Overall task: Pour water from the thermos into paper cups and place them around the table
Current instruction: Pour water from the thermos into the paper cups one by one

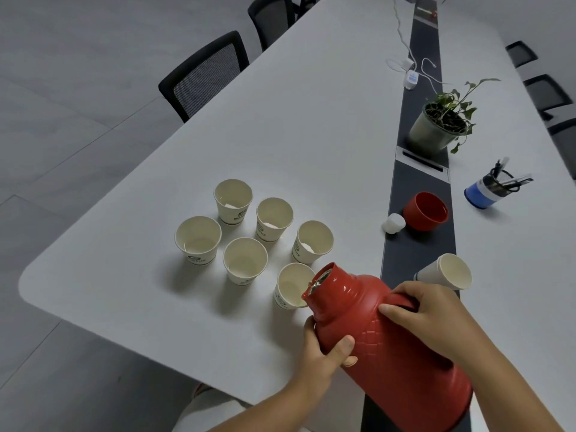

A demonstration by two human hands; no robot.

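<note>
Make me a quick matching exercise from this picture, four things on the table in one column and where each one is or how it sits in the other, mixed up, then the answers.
Things
1. red plastic thermos
2. red thermos cap
3. lone white paper cup
4. green potted plant

States
A. lying on its side
B. standing far along the dark centre strip
C. tilted, gripped by both hands
D. resting beside a small white stopper

Pairs: 1-C, 2-D, 3-A, 4-B

Both hands hold a red thermos point(389, 344) tilted, mouth over the nearest cup point(291, 285): left hand point(324, 353) under its neck, right hand point(427, 310) on the handle. Five cups point(246, 260) stand beyond, left.
</note>
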